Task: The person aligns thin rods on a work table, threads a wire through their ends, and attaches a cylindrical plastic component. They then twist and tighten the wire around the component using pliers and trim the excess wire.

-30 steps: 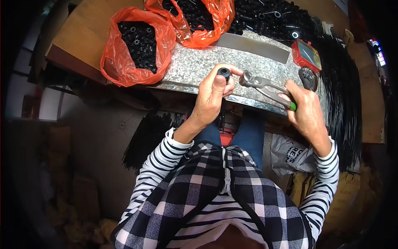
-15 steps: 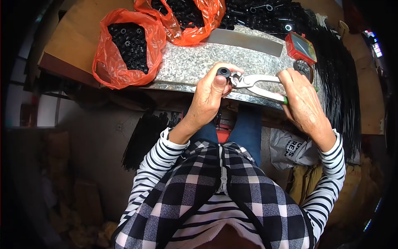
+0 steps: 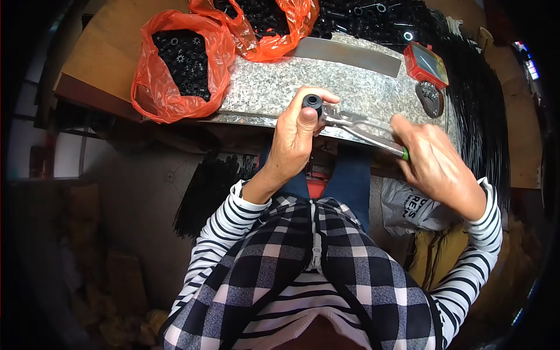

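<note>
My left hand [image 3: 293, 133] is closed around a small round black plastic part [image 3: 312, 102] with a hole in its middle, the thumb pressed against it. My right hand [image 3: 434, 154] grips the green-ended handles of metal end-cutting pincers [image 3: 364, 133]. The pincers slant up to the left, their head beside the black part at my left fingers. Whether the jaws touch the part cannot be made out. Both hands are over the front edge of the speckled stone slab [image 3: 262, 87].
Two orange plastic bags [image 3: 219, 70] of black parts stand at the left and back. A metal strip [image 3: 350, 57] lies on the slab. At the right are a red-framed box [image 3: 424, 64], a dark oval holder of small metal pieces [image 3: 430, 100] and bundled black strands [image 3: 481, 128].
My right hand has shifted slightly right and down, turning the pincers so they slope more. The left hand has hardly moved and keeps the black part.
</note>
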The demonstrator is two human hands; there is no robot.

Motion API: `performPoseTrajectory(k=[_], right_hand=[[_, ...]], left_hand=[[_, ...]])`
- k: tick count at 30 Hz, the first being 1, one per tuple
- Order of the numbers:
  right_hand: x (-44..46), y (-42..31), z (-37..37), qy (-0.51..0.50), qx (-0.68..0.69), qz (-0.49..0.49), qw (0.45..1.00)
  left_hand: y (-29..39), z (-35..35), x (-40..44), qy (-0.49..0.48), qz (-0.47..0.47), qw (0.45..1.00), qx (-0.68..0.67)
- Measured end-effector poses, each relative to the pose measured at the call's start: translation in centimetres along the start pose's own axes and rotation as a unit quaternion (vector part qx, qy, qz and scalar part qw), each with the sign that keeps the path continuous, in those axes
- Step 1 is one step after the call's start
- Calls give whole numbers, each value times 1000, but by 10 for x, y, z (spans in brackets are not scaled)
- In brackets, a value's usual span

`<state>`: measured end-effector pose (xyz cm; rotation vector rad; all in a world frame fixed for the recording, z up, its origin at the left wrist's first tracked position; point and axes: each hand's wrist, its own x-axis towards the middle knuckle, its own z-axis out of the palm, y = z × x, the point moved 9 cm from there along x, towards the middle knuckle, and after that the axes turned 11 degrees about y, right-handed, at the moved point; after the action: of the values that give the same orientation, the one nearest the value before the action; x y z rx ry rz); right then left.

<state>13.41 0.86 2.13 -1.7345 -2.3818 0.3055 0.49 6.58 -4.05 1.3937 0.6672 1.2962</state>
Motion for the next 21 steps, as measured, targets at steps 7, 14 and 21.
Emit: performPoseTrajectory(k=[7, 14, 21], right_hand=[[-9, 7, 46, -170, 343, 83, 920], [-23, 6, 54, -290, 439, 171, 833], [-25, -4, 44, -310, 339, 194, 867]], left_hand=[[-3, -3, 3, -22, 17, 999, -25], [4, 0, -1, -35, 44, 998, 16], [16, 1, -4, -69, 80, 987, 118]])
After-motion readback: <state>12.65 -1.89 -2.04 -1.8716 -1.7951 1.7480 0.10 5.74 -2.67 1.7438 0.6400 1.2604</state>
